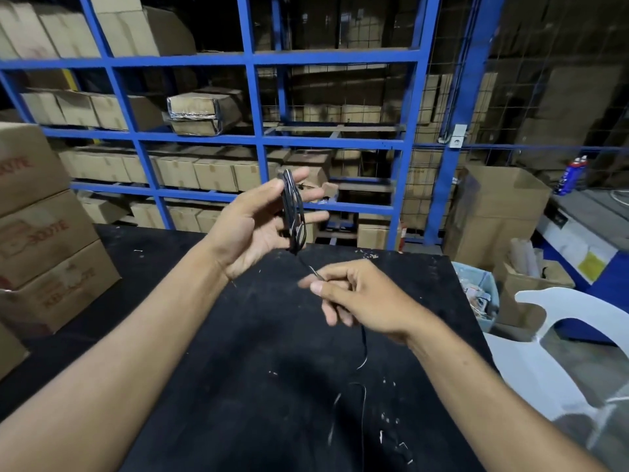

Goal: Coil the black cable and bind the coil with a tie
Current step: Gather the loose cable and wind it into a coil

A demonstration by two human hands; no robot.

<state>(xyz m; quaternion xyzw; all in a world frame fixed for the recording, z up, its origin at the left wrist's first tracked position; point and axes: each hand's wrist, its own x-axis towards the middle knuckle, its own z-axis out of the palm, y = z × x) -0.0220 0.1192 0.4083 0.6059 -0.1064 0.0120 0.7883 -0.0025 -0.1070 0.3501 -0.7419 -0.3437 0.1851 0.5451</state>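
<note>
1. Two bare hands are raised over the black worktop (238, 352), the left hand (253, 218) higher and farther out than the right hand (360, 294).
2. Left hand: palm turned up and inward, fingers spread apart and extended, with the coil of the black cable (293, 212) looped around them and hanging down across the palm.
3. Right hand: lower and nearer, knuckles up, thumb and forefinger pinched together on the cable's loose run just below the coil.
4. From the coil, several thin glossy loops hang narrow and upright; a single strand runs down to the right hand's pinch.
5. Below the right hand, the cable trails down onto the worktop in loose curves.
</note>
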